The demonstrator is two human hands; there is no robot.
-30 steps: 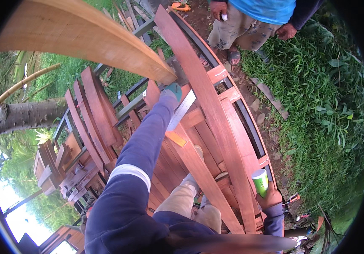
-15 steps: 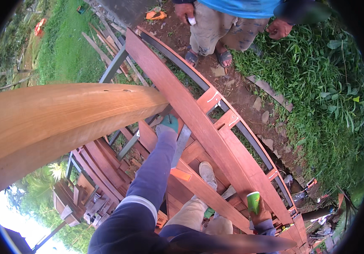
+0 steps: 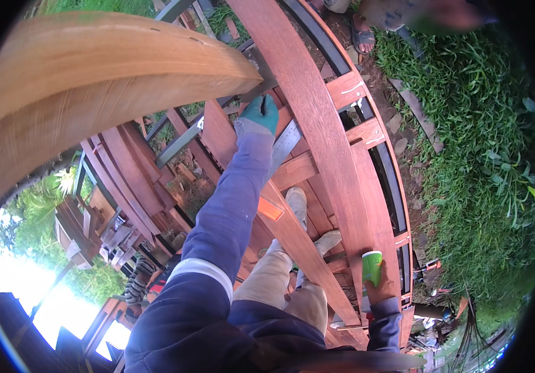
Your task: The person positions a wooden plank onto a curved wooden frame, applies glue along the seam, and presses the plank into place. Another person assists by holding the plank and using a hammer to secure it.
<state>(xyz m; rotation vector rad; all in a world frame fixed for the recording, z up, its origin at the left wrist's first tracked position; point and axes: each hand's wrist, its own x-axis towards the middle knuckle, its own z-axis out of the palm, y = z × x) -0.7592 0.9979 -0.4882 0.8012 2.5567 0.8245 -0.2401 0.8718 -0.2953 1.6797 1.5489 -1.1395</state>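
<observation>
My right hand (image 3: 380,290), bare below a dark blue sleeve, is closed around a green cylindrical container (image 3: 372,267) with a pale rim, above a long reddish plank (image 3: 323,105). My left hand (image 3: 258,117), in a green and grey glove, is curled closed by the end of a thick, light-brown timber beam (image 3: 124,68). Something small and dark shows at its fingers; I cannot make it out. Beside that hand a flat metal blade (image 3: 285,148) slants over the boards. An orange strip (image 3: 271,209) lies on a second plank (image 3: 308,248); whether it joins the blade is unclear.
A curved frame with dark metal edging (image 3: 320,34) runs along the planks' outer side. Beyond it are grass (image 3: 479,143) and another person's sandalled foot (image 3: 363,38). Stacked boards (image 3: 130,174) lie to the left. Someone in a striped sleeve (image 3: 138,283) is at lower left.
The view has shifted, so the planks and beam sit higher and the standing person is mostly out of frame. Both hands keep their closed poses; the striped-sleeved person now shows.
</observation>
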